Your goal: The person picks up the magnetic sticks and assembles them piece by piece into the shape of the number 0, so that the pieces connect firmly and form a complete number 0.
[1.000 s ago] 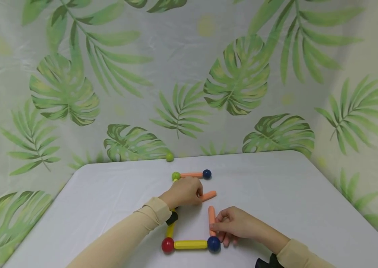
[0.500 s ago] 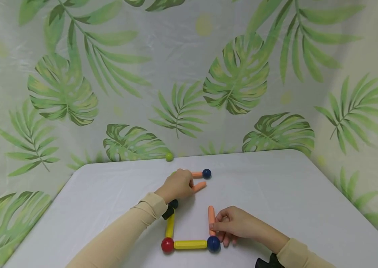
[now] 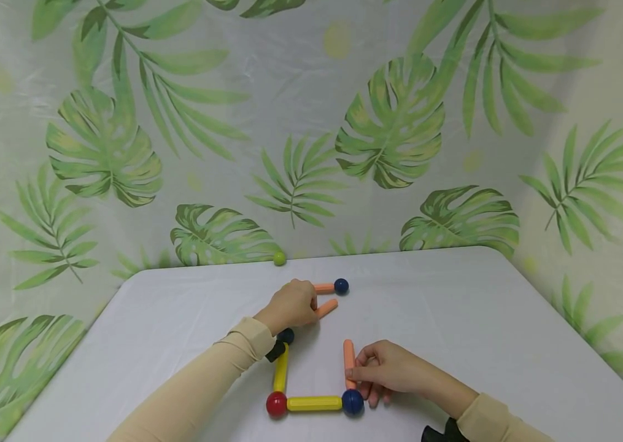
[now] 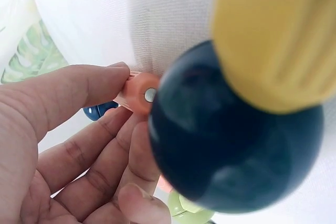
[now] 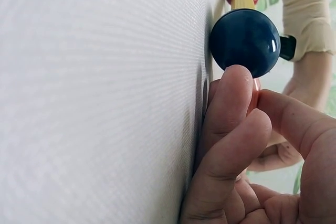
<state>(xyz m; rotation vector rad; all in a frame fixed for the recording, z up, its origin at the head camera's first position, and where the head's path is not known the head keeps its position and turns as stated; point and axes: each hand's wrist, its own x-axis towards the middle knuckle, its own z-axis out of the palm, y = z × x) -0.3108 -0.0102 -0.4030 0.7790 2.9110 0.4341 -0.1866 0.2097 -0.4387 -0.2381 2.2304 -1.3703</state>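
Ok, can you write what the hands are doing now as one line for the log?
left hand: holds loose orange stick | right hand: pinches upright orange stick by blue ball | table: unfinished stick-and-ball frame

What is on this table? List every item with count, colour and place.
Balls: five seen. Red at the near left corner of the frame; dark blue at the near right corner; dark blue atop the left yellow stick; dark blue at the far stick's right end; green alone at the table's far edge.
Yellow sticks: two. One between the red and blue balls; one running away from the red ball.
Orange sticks: three. One rising from the near right blue ball; one loose-ended, in the left hand; one beyond it, joined to the far blue ball.
Table: one, white.
Backdrop: one, leaf-printed, behind.
Left hand: pinches the middle orange stick.
Right hand: holds the near orange stick.
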